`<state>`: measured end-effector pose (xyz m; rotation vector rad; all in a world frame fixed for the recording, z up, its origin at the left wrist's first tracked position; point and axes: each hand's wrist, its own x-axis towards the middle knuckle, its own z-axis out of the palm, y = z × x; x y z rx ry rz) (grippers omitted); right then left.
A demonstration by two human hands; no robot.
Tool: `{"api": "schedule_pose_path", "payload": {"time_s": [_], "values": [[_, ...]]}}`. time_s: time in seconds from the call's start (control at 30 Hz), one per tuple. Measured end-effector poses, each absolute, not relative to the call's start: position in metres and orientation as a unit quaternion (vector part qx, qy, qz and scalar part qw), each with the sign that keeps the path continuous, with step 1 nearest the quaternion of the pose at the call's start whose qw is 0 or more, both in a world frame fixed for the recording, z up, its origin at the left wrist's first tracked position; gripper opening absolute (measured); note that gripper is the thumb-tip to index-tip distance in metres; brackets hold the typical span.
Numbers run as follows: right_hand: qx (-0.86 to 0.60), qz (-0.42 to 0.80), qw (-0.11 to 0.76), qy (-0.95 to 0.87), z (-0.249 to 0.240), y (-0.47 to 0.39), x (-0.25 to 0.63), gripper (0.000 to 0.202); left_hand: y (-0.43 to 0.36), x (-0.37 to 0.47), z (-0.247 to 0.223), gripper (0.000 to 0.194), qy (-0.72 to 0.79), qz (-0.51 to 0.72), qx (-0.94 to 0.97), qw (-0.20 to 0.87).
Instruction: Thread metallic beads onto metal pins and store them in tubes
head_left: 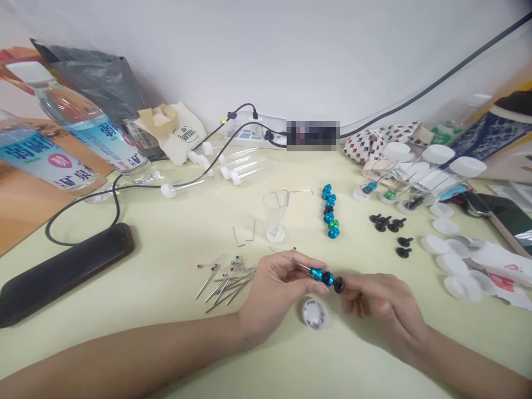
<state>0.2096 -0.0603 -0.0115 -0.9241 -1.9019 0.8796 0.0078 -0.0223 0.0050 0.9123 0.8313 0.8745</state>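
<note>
My left hand (282, 285) pinches a thin metal rod with a blue fitting (317, 274) on it. At the fitting's right end is a black disc-shaped piece (339, 285). My right hand (380, 296) is beside that black piece, its index finger at the disc and the other fingers curled; whether it grips the disc is unclear. Below the hands sits a small white cap (314, 314) holding several tiny metal parts. Metal rods (224, 282) lie loosely to the left of my left hand. Blue, green and black fittings (328, 210) form a line beyond the hands.
A clear tube (275, 216) stands mid-table near some hex keys (238, 236). Black pieces (388, 223) and white caps (453, 263) lie at the right. Bottles (78, 122), a cable and a dark case (66, 271) occupy the left.
</note>
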Motion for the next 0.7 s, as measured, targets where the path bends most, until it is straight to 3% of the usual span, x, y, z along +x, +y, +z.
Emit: {"api": "schedule_pose_path", "payload": {"time_s": [0.27, 0.7], "values": [[-0.315, 0.263, 0.389, -0.825, -0.0065, -0.0638, 0.2063, 0.047, -0.0207, 0.0079, 0.0055, 0.020, 0.394, 0.389, 0.404, 0.728], [-0.405, 0.319, 0.442, -0.734, -0.0034, -0.0638, 0.2084, 0.052, -0.0218, 0.0084, 0.0038, 0.020, 0.380, 0.394, 0.407, 0.731]]}}
